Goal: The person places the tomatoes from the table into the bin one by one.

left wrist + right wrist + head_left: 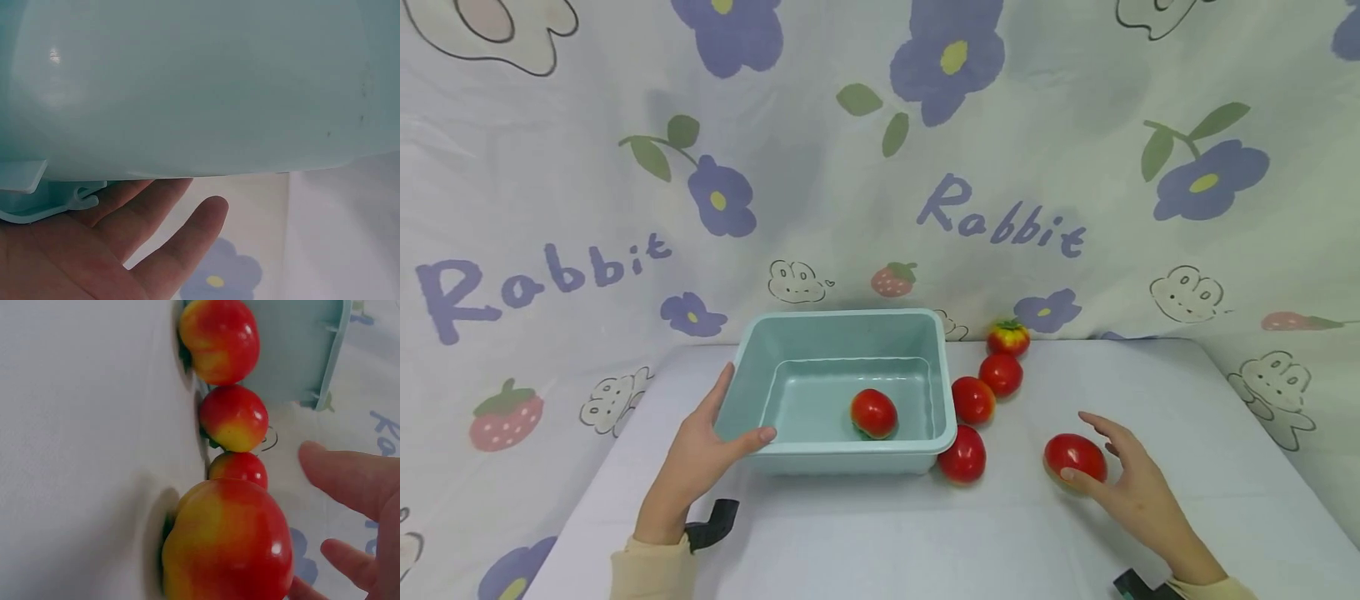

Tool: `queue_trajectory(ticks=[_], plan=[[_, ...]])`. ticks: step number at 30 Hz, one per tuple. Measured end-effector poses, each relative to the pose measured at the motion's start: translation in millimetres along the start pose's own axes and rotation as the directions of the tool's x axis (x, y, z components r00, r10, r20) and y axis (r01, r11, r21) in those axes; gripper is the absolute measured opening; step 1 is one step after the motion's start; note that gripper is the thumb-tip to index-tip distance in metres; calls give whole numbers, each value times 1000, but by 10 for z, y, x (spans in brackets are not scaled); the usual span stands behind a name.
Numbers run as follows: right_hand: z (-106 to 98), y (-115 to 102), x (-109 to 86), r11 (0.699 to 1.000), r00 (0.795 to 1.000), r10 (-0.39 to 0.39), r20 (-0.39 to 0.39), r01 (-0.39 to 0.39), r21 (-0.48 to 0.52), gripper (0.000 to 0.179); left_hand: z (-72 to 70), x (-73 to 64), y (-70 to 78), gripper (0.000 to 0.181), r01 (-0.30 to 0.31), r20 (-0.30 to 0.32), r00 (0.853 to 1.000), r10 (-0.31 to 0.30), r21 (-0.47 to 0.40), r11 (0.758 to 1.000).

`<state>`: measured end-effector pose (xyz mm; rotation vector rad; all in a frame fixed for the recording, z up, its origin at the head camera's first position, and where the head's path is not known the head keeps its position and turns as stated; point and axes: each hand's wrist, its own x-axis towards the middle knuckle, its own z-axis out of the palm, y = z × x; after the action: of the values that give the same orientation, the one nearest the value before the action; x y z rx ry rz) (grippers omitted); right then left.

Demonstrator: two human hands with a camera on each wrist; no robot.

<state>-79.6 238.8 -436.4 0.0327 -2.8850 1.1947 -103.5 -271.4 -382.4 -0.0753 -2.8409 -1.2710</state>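
Observation:
A pale blue-green plastic bin stands on the white table. My left hand rests at its near left corner, thumb over the front rim and fingers stretched along the outer left side. In the left wrist view those fingers extend fairly straight beside the wall. One red tomato lies inside the bin. To the right, my right hand is spread around another tomato on the table. Its thumb overlaps the fruit in the head view, while the right wrist view shows extended fingers apart from it.
Several more tomatoes line the bin's right side, from a front one to a yellow-red one at the back edge. Behind the table hangs a printed cloth with flowers and rabbits.

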Motion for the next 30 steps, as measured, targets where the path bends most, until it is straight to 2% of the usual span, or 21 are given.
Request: queue_trajectory(ticks=[5,14,20,30], plan=[[44,58,33,1000,999,9,44,-8,-28,87,6,-3,-4,99,-1,1,1000,1,-2,1000],[79,109,48,999,998,27,56,-25,-40,85,7,2,-10,99,-10,-2,1000,10,-6,1000],[86,134,50,999,999,-5,34,6,-39,73,6,7,-4,99,-3,-2,1000,3,5,1000],[66,69,75,998,998,-65,-23,64,-28,69,9,5,-2,100,7,0,1000,-7,-4,1000]])
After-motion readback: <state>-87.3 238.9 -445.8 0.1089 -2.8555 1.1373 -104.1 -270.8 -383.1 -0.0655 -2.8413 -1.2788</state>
